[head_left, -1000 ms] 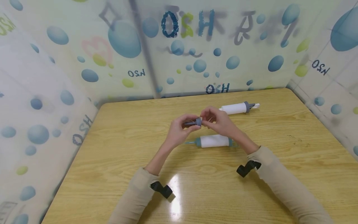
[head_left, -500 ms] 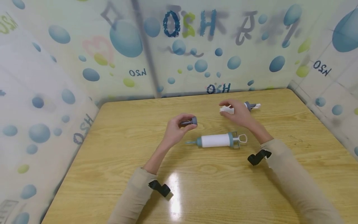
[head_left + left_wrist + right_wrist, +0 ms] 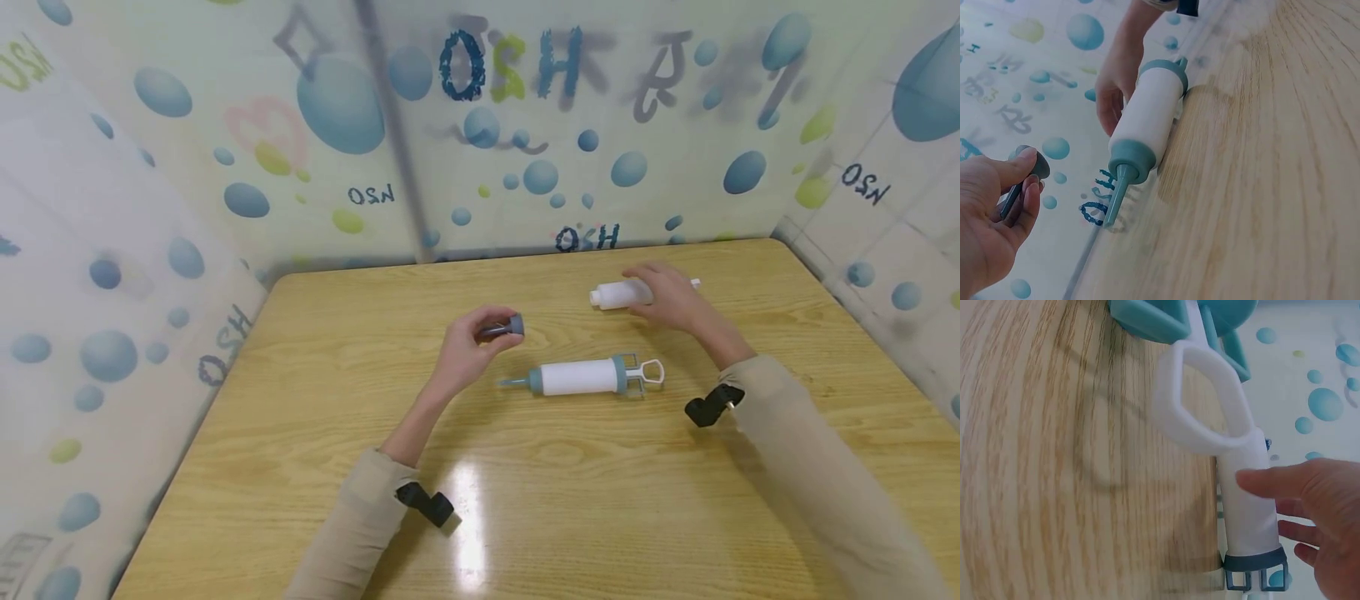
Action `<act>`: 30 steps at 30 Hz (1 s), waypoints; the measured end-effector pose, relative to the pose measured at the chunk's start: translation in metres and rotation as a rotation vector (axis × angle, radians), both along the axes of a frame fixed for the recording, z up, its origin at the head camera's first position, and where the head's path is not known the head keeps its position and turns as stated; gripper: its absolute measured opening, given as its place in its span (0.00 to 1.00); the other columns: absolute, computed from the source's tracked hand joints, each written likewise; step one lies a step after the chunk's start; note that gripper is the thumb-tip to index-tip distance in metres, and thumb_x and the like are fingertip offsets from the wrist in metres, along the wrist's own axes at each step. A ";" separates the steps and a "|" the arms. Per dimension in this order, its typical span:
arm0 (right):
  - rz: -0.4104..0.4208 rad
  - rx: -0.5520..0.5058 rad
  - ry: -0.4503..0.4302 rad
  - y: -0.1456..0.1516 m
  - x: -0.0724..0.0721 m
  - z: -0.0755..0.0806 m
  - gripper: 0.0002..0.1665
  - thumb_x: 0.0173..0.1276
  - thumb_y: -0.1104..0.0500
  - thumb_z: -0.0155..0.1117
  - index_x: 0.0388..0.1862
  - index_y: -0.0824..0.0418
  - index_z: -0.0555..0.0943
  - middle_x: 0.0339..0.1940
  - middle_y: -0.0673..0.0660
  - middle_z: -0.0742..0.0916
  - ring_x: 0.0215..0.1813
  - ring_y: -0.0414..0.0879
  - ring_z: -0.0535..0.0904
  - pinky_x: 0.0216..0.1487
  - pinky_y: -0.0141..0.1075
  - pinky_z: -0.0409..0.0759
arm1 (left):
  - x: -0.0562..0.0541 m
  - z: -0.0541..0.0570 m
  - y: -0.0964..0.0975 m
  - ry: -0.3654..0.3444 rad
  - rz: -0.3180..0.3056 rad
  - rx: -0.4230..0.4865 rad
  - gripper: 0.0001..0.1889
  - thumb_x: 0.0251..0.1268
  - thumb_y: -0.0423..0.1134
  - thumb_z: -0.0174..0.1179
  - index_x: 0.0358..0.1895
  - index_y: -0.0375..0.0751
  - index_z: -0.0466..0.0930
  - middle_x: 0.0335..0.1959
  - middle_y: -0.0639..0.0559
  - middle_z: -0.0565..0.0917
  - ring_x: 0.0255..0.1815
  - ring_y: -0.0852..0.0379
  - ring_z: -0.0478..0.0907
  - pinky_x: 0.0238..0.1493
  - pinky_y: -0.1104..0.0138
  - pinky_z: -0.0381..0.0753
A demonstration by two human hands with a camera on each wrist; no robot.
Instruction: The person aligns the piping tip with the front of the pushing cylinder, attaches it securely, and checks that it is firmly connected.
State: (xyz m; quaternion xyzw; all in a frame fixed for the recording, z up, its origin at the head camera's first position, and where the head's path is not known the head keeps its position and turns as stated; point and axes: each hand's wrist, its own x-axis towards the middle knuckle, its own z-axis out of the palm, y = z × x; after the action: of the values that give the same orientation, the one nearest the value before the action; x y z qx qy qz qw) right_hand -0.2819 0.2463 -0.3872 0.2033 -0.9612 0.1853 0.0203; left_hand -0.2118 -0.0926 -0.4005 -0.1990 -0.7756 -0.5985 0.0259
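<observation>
My left hand (image 3: 468,342) pinches a dark grey nozzle cap (image 3: 515,325) with a slim spout; the left wrist view shows the cap (image 3: 1040,164) between thumb and fingertips, spout pointing back toward the palm. Farther back and to the right, a large white plastic syringe (image 3: 622,295) with a grey collar lies on its side, its front end bare. Around its barrel goes my right hand (image 3: 667,296), thumb along the near side (image 3: 1272,481) and fingers passing behind. Nearer me lies a second white syringe (image 3: 577,377), with teal ends, a teal nozzle and a white loop handle.
Everything rests on a wood-grain table (image 3: 300,400). A wall covering (image 3: 540,175) printed with blue and green bubbles stands behind and at both sides. Black wrist cameras are strapped over the sleeves (image 3: 360,517).
My right hand has left the nozzle cap beside my left hand and moved right and back to the grey-collared syringe, then along its barrel. The left hand keeps the cap, shifting slightly left.
</observation>
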 end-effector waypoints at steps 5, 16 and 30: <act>-0.003 0.057 -0.005 0.002 0.000 -0.001 0.30 0.61 0.69 0.73 0.62 0.71 0.77 0.65 0.76 0.76 0.66 0.73 0.69 0.65 0.70 0.62 | 0.000 -0.001 -0.001 0.001 0.001 -0.006 0.16 0.64 0.32 0.70 0.54 0.36 0.83 0.48 0.44 0.86 0.47 0.50 0.84 0.49 0.63 0.85; -0.030 0.107 -0.018 0.003 -0.001 -0.001 0.30 0.60 0.66 0.75 0.61 0.70 0.78 0.63 0.76 0.78 0.64 0.76 0.69 0.62 0.71 0.61 | 0.002 0.002 0.001 -0.001 -0.005 -0.009 0.16 0.65 0.33 0.69 0.55 0.36 0.83 0.48 0.44 0.86 0.47 0.47 0.84 0.48 0.64 0.85; -0.036 0.126 -0.042 0.002 0.004 -0.001 0.34 0.64 0.56 0.75 0.63 0.71 0.76 0.56 0.75 0.81 0.57 0.71 0.76 0.59 0.66 0.69 | 0.003 0.004 0.001 0.003 -0.006 -0.008 0.17 0.65 0.32 0.69 0.55 0.35 0.83 0.48 0.42 0.86 0.47 0.45 0.84 0.48 0.64 0.84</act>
State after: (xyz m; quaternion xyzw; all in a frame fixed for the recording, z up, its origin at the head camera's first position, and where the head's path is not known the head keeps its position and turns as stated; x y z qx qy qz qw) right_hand -0.2777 0.2488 -0.3878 0.1827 -0.9747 0.1282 -0.0096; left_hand -0.2086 -0.0911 -0.3966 -0.2026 -0.7773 -0.5951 0.0245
